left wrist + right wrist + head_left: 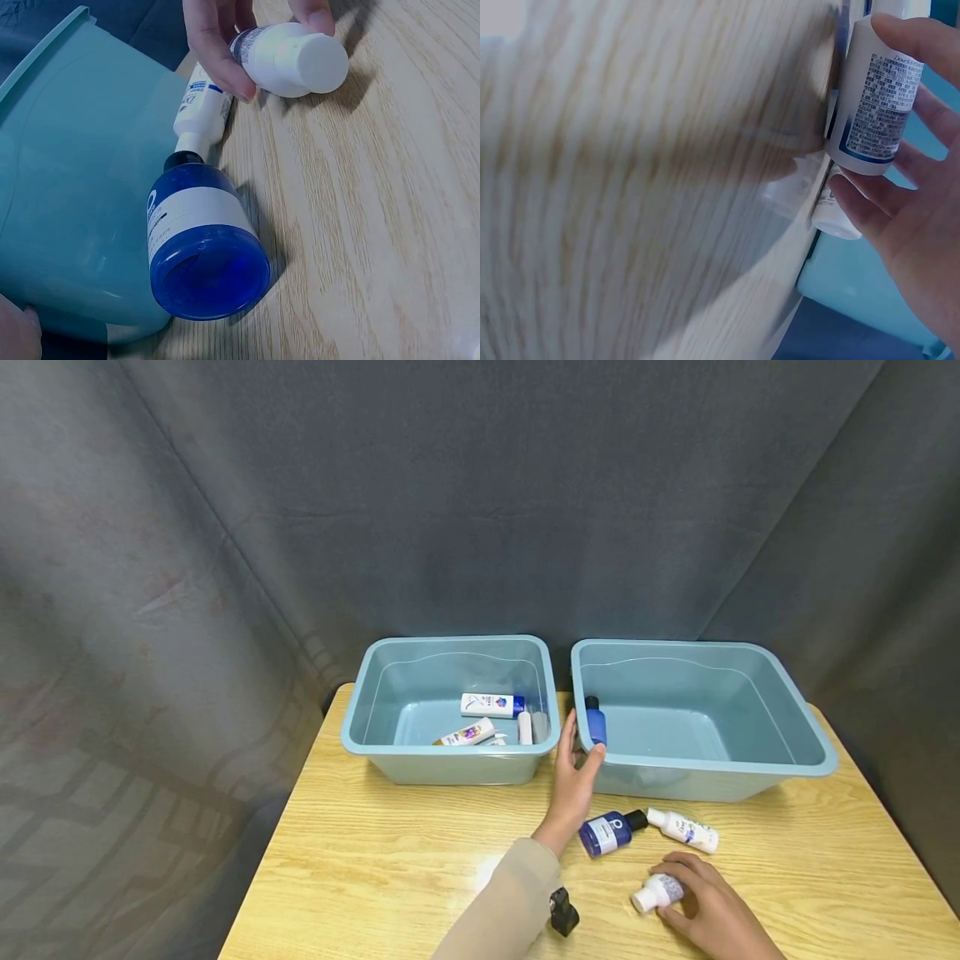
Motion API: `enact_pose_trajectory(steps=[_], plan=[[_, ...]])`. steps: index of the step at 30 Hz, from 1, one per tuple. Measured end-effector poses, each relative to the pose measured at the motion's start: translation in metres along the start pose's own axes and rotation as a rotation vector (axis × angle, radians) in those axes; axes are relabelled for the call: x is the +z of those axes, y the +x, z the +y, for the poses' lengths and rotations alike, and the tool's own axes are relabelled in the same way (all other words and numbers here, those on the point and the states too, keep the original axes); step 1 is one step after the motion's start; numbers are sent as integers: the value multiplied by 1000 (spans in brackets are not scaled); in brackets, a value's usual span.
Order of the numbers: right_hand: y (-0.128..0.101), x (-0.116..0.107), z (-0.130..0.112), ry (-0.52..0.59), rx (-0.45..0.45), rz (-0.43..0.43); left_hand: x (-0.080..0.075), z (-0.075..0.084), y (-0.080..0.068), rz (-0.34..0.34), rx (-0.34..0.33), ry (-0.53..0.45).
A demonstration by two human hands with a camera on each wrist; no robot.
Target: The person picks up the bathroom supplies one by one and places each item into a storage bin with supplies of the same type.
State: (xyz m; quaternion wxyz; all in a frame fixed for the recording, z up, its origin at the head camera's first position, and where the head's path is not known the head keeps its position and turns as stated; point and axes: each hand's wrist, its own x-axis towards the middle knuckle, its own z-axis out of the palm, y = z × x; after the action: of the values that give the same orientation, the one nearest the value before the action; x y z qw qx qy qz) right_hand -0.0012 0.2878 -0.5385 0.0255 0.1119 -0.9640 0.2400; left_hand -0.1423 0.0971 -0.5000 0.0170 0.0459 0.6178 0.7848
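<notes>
My right hand (708,902) holds a small white bottle (660,892) between thumb and fingers, low over the table; its printed back label faces the right wrist view. My left hand (576,781) grips the front left corner of the right blue-green bin (697,767), thumb at the rim and fingers along the outer left side. Inside that bin, a blue bottle with a black cap (596,723) leans by the left wall. On the table before the bin lie a dark blue bottle with a white label (606,833) and another white bottle (686,831), cap towards cap.
A second blue-green bin (450,750) stands to the left. It contains a white bottle with a blue cap (489,705), a white and amber bottle (468,732) and other white containers. Both bins sit at the far edge of the wooden table (360,860), before a grey curtain (480,510).
</notes>
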Motion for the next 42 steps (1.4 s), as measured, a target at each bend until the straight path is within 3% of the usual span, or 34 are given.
enact_pose_trajectory(steps=[7,15,42], plan=[[0,-4,-2,-5,-18,60,-1,2,0,-7,4,-16],[1,-15,-8,-86,-58,111,0,2,1,6,5,-4],[7,-47,-22,-109,-46,168,-1,2,1,12,-6,-20]])
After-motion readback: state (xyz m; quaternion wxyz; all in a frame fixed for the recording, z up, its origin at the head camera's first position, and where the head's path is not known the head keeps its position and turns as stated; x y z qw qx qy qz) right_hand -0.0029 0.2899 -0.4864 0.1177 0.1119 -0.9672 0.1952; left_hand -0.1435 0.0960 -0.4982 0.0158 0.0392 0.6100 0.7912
